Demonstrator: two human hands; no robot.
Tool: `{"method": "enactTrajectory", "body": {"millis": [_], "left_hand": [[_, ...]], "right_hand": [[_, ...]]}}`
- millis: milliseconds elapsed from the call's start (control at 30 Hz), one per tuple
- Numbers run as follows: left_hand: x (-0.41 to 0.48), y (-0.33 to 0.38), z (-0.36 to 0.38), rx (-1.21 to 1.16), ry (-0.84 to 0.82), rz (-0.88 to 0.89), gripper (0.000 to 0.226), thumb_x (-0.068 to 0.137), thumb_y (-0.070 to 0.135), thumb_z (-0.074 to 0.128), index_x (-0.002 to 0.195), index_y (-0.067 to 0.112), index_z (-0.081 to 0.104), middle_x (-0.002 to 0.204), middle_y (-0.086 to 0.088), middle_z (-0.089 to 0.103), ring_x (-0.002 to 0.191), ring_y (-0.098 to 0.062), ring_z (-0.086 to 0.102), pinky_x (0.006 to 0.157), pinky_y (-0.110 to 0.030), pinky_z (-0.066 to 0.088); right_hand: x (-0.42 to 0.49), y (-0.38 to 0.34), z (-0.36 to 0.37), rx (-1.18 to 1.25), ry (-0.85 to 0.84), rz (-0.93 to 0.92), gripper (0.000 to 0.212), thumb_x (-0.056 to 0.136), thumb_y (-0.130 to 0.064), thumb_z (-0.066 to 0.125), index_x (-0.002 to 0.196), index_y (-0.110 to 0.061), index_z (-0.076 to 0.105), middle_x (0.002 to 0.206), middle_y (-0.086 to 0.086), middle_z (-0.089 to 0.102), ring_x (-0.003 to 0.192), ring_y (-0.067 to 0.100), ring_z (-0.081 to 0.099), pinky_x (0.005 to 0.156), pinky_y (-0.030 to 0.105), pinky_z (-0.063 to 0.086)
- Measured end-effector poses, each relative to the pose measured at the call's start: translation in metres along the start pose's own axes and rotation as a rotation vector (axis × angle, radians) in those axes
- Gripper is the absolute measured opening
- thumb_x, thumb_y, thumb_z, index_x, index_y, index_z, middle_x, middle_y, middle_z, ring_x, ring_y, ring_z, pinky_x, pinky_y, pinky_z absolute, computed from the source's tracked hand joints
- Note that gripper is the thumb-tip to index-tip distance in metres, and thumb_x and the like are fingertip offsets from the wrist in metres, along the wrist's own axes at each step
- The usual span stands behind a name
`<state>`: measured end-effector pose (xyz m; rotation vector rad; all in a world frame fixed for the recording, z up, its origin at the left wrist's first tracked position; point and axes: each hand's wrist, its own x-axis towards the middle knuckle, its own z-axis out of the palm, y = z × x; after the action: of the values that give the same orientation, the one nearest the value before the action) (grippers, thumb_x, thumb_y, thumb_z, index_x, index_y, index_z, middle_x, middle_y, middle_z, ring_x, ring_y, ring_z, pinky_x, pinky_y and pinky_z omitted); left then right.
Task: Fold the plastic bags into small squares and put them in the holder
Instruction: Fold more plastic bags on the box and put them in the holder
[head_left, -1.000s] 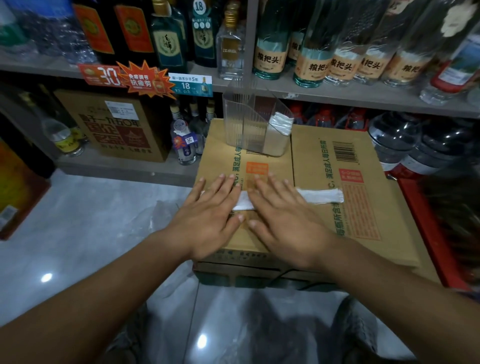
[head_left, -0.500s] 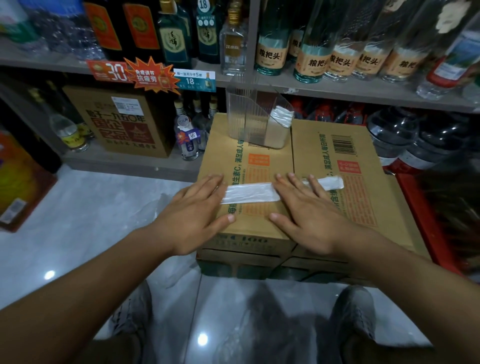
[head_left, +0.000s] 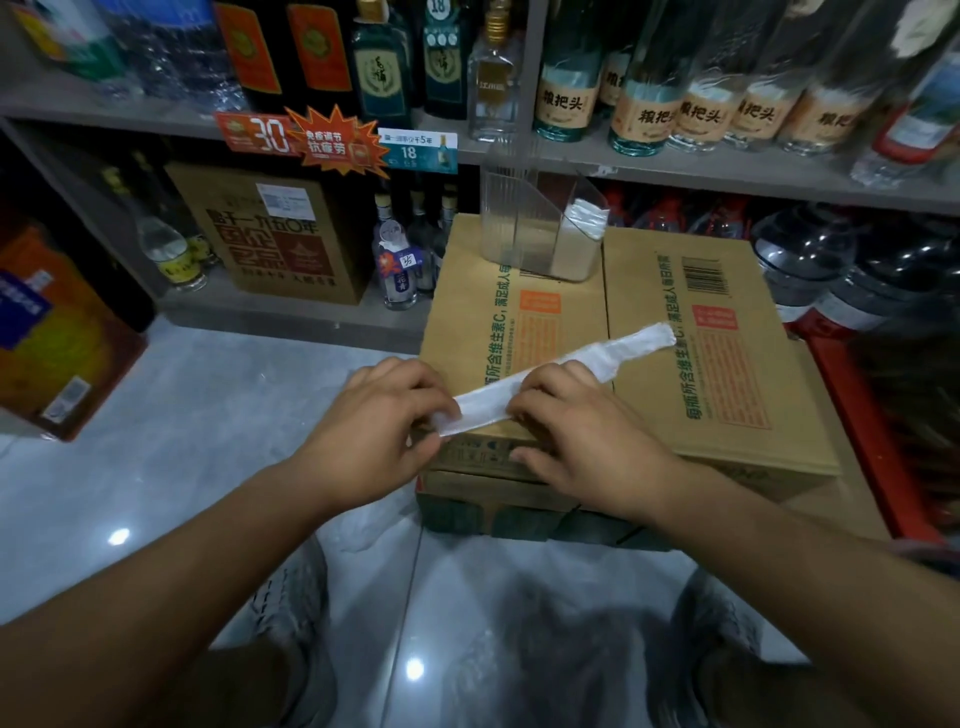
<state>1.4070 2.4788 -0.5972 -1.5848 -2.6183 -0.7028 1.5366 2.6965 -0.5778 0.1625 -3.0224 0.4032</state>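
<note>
- Now the plastic bag (head_left: 623, 351), folded into a long white strip, lies slantwise across the cardboard box (head_left: 727, 415) at mid-frame.
- The left hand (head_left: 374, 415) pinches its lower-left end; the right hand (head_left: 582, 436) curls its fingers over the middle.
- It is probably featherlight, limp and slippery, so grip the ends and press the creases flat.
- The holder (head_left: 540, 228) stands at upper centre.

White bag strip (head_left: 561, 371), tan printed carton (head_left: 737, 415)

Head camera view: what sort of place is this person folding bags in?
Probably a liquor shop: shelves packed with labelled bottles, price tags on the shelf edge, and a cardboard carton used as a worktop.
</note>
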Motion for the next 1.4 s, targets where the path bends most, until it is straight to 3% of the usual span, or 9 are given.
{"method": "enactTrajectory", "body": {"millis": [133, 267, 400, 533, 700, 900, 1000, 1300, 1400], "left_hand": [[0.004, 0.009, -0.003, -0.289, 0.046, -0.054, 0.013, 0.088, 0.037, 0.065, 0.093, 0.03, 0.074, 0.111, 0.02, 0.06, 0.107, -0.005, 0.056, 0.091, -0.036, 0.05], [0.018, 0.035, -0.015, -0.653, 0.094, -0.177, 0.006, 0.09, 0.011, 0.074, 0.093, 0.016, 0.074, 0.109, 0.005, 0.071, 0.111, -0.005, 0.063, 0.094, -0.016, 0.047], [0.033, 0.047, -0.021, -0.954, 0.014, -0.265, 0.051, 0.073, 0.022, 0.087, 0.117, 0.019, 0.061, 0.105, 0.008, 0.074, 0.107, -0.006, 0.067, 0.084, -0.026, 0.057], [0.043, 0.044, -0.005, -0.891, -0.118, -0.323, 0.074, 0.071, 0.017, 0.09, 0.133, 0.018, 0.052, 0.105, -0.003, 0.07, 0.103, -0.008, 0.069, 0.084, -0.023, 0.056], [0.048, 0.034, 0.015, -0.742, -0.15, -0.344, 0.052, 0.072, 0.044, 0.082, 0.118, 0.028, 0.064, 0.105, -0.001, 0.071, 0.108, -0.013, 0.066, 0.099, -0.046, 0.053], [0.052, 0.033, 0.029, -0.635, -0.088, -0.363, 0.048, 0.074, 0.066, 0.07, 0.112, 0.038, 0.066, 0.102, 0.007, 0.07, 0.1, -0.018, 0.067, 0.089, -0.048, 0.055], [0.052, 0.033, 0.033, -0.608, -0.069, -0.37, 0.047, 0.077, 0.066, 0.067, 0.114, 0.038, 0.062, 0.099, 0.009, 0.07, 0.098, -0.018, 0.067, 0.091, -0.049, 0.053], [0.052, 0.028, 0.024, -0.58, -0.094, -0.343, 0.048, 0.09, 0.028, 0.074, 0.128, 0.035, 0.047, 0.098, 0.011, 0.069, 0.05, -0.001, 0.049, 0.061, -0.024, 0.038], [0.051, 0.025, 0.017, -0.538, -0.092, -0.314, 0.046, 0.09, 0.023, 0.075, 0.127, 0.035, 0.05, 0.102, 0.011, 0.067, 0.053, 0.001, 0.052, 0.06, -0.024, 0.04]], "right_hand": [[0.004, -0.003, -0.002, 0.035, 0.071, 0.064, 0.03, 0.087, -0.035, 0.072, 0.113, -0.021, 0.066, 0.112, -0.002, 0.058, 0.109, 0.02, 0.05, 0.087, 0.042, 0.051], [0.004, -0.007, -0.002, 0.136, 0.159, 0.102, 0.016, 0.091, -0.029, 0.067, 0.104, -0.021, 0.069, 0.101, -0.004, 0.061, 0.099, 0.018, 0.056, 0.081, 0.043, 0.053], [0.003, -0.008, -0.007, 0.456, 0.215, 0.269, 0.01, 0.095, -0.023, 0.065, 0.103, -0.018, 0.068, 0.096, -0.005, 0.066, 0.089, 0.014, 0.063, 0.079, 0.042, 0.056], [0.003, -0.012, -0.01, 1.036, 0.219, 0.489, 0.029, 0.098, -0.008, 0.061, 0.125, -0.016, 0.063, 0.11, 0.0, 0.074, 0.103, 0.013, 0.071, 0.093, 0.04, 0.058], [0.004, -0.006, -0.027, 1.208, 0.157, 0.6, 0.027, 0.101, -0.008, 0.056, 0.128, -0.011, 0.057, 0.102, 0.014, 0.074, 0.08, 0.022, 0.076, 0.064, 0.032, 0.062], [0.037, 0.024, -0.038, 0.962, 0.311, 0.704, 0.013, 0.102, -0.023, 0.057, 0.101, -0.01, 0.06, 0.082, 0.012, 0.071, 0.064, 0.022, 0.066, 0.057, 0.036, 0.054], [0.055, 0.044, -0.034, 0.709, 0.312, 0.649, 0.008, 0.098, -0.016, 0.06, 0.095, -0.011, 0.066, 0.082, 0.002, 0.069, 0.07, 0.012, 0.062, 0.058, 0.02, 0.048], [0.079, 0.059, -0.015, 0.419, 0.169, 0.455, 0.003, 0.09, -0.02, 0.07, 0.09, -0.02, 0.067, 0.088, -0.006, 0.066, 0.086, 0.016, 0.062, 0.078, 0.037, 0.054], [0.08, 0.057, -0.015, 0.372, 0.13, 0.381, 0.005, 0.088, -0.017, 0.072, 0.092, -0.018, 0.07, 0.092, -0.005, 0.068, 0.087, 0.016, 0.062, 0.08, 0.037, 0.054]]}}
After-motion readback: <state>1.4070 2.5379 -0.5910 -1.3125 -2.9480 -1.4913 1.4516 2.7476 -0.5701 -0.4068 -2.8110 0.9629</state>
